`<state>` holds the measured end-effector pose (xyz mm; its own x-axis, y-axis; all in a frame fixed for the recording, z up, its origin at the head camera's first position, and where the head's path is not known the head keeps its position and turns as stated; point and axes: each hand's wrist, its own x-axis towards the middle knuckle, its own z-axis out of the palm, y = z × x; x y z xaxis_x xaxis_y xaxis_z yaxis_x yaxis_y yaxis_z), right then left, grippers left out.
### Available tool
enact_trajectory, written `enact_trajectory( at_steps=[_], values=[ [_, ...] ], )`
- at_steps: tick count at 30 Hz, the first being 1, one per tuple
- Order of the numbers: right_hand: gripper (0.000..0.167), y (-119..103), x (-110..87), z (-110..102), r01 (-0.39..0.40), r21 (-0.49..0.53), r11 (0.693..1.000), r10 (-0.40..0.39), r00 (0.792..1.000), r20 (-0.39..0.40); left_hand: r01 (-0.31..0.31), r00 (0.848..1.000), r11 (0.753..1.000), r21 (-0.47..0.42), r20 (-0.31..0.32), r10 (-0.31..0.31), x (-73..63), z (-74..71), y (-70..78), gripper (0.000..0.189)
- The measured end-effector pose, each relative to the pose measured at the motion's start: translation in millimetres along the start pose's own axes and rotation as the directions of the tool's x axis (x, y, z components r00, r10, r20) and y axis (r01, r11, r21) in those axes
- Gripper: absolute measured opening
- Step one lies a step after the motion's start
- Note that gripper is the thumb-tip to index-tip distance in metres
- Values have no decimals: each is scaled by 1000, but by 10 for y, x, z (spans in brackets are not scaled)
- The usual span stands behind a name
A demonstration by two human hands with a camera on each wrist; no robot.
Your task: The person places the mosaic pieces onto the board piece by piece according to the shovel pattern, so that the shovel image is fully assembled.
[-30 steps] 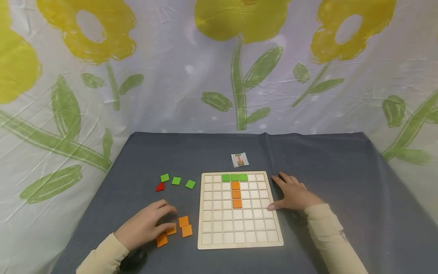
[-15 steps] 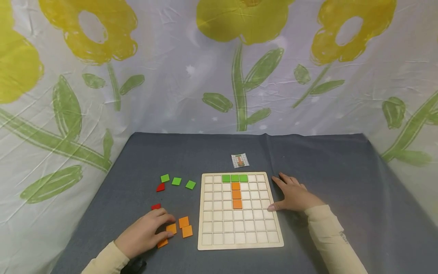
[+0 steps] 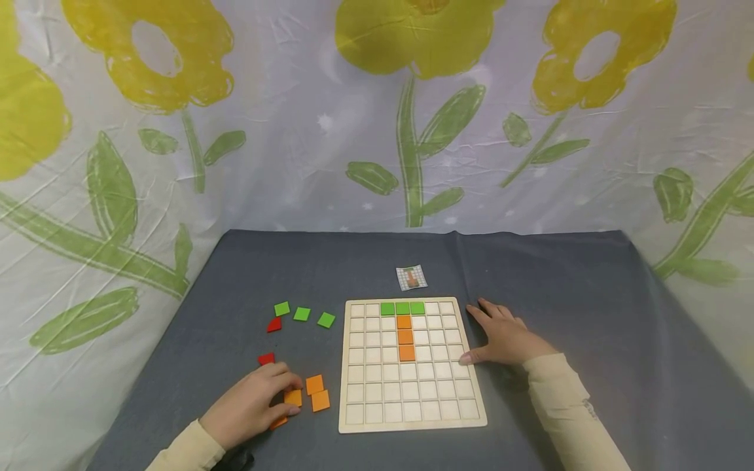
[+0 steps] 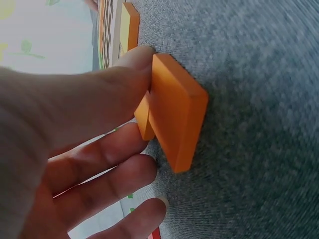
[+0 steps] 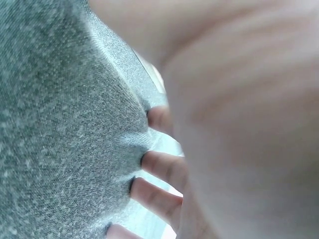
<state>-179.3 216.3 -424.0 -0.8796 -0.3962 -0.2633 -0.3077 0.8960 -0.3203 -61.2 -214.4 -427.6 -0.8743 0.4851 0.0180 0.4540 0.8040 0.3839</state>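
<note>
In the head view my left hand [image 3: 254, 402] is low over the orange square tiles, thumb and index finger pinching one orange tile [image 3: 292, 398] by its edges. Another orange tile [image 4: 174, 114] lies close in front of the thumb in the left wrist view. Two more, an orange tile [image 3: 315, 384] and its neighbour [image 3: 320, 401], lie just right of the fingertips. On the wooden grid board [image 3: 373, 393] sit a row of green tiles [image 3: 402, 308] and a column of orange tiles [image 3: 405, 337]. My right hand [image 3: 505, 337] rests at the board's right edge, fingers spread, thumb on the rim.
Loose green tiles [image 3: 302, 314] and a red piece [image 3: 274, 324] lie left of the board; a second red piece [image 3: 266, 358] shows beyond the left hand. Behind the board is a small pattern card [image 3: 411, 277]. A flowered cloth [image 3: 283, 157] hangs behind the dark table.
My left hand has shifted slightly toward the right and down, its thumb and index closing on the orange tile, uncovering a red piece behind it. The right hand stays put.
</note>
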Motion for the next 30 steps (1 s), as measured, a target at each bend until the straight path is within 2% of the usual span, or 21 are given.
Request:
enact_trajectory(
  at_steps=[10,18,21,24,27,30],
  values=[
    [114,-31,-12,-19,-11,2,1000,11,1000,-1,-10,1000,1000,10,3,10,11,-22,19,23],
    [113,-38,-20,12,-7,5,1000,7,1000,-9,-20,1000,1000,-5,12,20,70,-49,111,24],
    [113,-35,-13,11,-8,1,1000,8,1000,-14,-34,999,999,6,-11,34,134,-57,175,24],
    [114,-31,-10,3,-11,-2,1000,11,1000,-13,-77,996,997,16,-44,77,224,-61,252,25],
    [114,-22,-11,-11,-6,-3,1000,6,1000,-13,-119,989,992,39,-81,122,339,-52,333,27],
    [114,-14,-20,-19,-5,1,1000,5,1000,-11,-129,986,989,72,-95,136,470,-31,426,29]
  ],
)
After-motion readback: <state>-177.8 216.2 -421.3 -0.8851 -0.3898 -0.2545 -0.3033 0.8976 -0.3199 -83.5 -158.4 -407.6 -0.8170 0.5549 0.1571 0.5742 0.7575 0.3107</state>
